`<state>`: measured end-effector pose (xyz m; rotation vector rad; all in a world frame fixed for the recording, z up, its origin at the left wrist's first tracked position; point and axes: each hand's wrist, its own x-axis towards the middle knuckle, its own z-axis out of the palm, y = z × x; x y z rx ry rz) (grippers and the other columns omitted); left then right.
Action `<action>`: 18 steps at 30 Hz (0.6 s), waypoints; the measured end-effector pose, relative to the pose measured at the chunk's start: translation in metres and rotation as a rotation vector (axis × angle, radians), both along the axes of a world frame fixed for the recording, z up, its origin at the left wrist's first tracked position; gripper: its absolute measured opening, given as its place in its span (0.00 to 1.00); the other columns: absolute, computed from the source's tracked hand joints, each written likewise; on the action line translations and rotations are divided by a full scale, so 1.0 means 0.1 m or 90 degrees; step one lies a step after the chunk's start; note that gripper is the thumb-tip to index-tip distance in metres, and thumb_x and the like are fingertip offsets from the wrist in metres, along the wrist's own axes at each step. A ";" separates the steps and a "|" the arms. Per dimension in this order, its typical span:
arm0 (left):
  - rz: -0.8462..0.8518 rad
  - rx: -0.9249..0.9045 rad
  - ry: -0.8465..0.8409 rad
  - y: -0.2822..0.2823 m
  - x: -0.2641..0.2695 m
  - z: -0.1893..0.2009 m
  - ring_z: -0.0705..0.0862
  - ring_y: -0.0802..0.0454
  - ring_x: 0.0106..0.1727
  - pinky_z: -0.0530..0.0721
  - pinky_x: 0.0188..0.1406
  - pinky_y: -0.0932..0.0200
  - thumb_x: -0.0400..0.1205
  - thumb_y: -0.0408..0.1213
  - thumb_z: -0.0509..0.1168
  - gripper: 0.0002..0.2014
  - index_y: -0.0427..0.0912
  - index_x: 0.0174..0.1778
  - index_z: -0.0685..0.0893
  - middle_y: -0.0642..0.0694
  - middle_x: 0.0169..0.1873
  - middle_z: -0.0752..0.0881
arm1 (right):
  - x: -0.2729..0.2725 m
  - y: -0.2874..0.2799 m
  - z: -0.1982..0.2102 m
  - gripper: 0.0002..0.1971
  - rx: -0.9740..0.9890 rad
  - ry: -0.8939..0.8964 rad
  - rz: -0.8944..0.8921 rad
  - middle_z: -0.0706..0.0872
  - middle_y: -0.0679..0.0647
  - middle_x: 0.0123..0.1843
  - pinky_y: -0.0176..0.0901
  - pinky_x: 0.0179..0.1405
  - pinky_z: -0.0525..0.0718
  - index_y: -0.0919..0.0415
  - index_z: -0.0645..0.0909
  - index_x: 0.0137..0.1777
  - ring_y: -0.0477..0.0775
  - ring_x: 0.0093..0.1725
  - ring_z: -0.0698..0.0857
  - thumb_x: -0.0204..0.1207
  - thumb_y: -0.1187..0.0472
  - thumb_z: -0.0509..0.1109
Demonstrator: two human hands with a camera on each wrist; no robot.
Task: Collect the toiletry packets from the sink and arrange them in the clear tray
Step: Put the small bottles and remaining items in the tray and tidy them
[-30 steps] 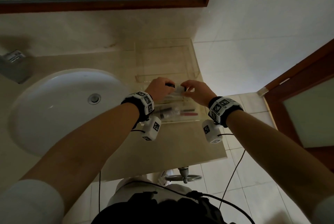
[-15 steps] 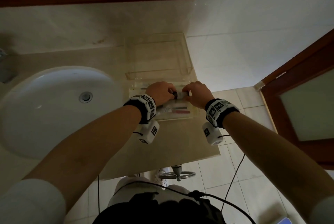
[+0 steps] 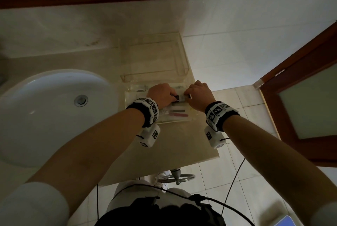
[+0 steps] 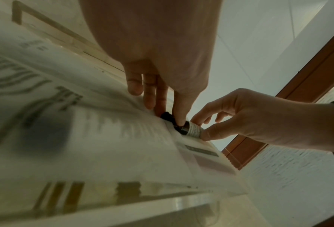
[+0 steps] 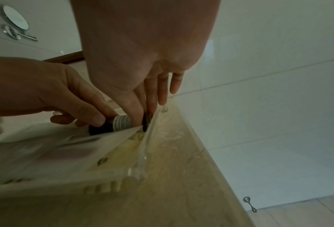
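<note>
Hands lowered into tray [image 3: 182, 78] | marble counter [image 3: 175, 143] | tiled wall [image 3: 255, 25]

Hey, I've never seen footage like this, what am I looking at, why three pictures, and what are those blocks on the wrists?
A person, not a machine, is working with bare hands. One camera sits on the head looking down; the other two ride on the wrists, which is what the patterned blocks are.

On the beige counter, right of the white sink, stands a clear tray with flat toiletry packets lying in its near part.

The left hand and right hand together hold a small dark bottle with a pale label, each pinching one end, low over the packets. The wrist views show that grip close up.
</note>
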<state>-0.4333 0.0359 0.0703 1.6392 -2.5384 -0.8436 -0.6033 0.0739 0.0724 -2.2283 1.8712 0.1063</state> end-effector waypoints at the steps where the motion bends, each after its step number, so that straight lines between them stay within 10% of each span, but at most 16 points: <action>1: -0.007 -0.006 -0.005 -0.01 -0.01 0.00 0.82 0.50 0.42 0.76 0.41 0.58 0.79 0.46 0.66 0.11 0.56 0.55 0.90 0.49 0.45 0.88 | 0.00 0.00 -0.01 0.15 -0.008 0.001 0.002 0.86 0.53 0.57 0.49 0.61 0.69 0.56 0.85 0.61 0.58 0.63 0.74 0.78 0.59 0.61; 13: -0.057 -0.042 -0.014 0.00 0.15 0.08 0.77 0.50 0.64 0.78 0.60 0.50 0.80 0.47 0.65 0.17 0.51 0.64 0.82 0.50 0.61 0.79 | -0.04 -0.02 0.00 0.19 -0.008 -0.091 -0.008 0.80 0.53 0.68 0.50 0.67 0.67 0.52 0.79 0.69 0.57 0.69 0.72 0.78 0.52 0.65; 18: -0.155 -0.052 -0.060 -0.02 0.41 0.09 0.61 0.48 0.80 0.60 0.76 0.47 0.82 0.48 0.62 0.25 0.54 0.77 0.71 0.49 0.80 0.65 | 0.03 0.03 0.08 0.34 0.088 -0.103 0.019 0.65 0.51 0.81 0.56 0.78 0.58 0.46 0.64 0.81 0.55 0.80 0.59 0.75 0.44 0.68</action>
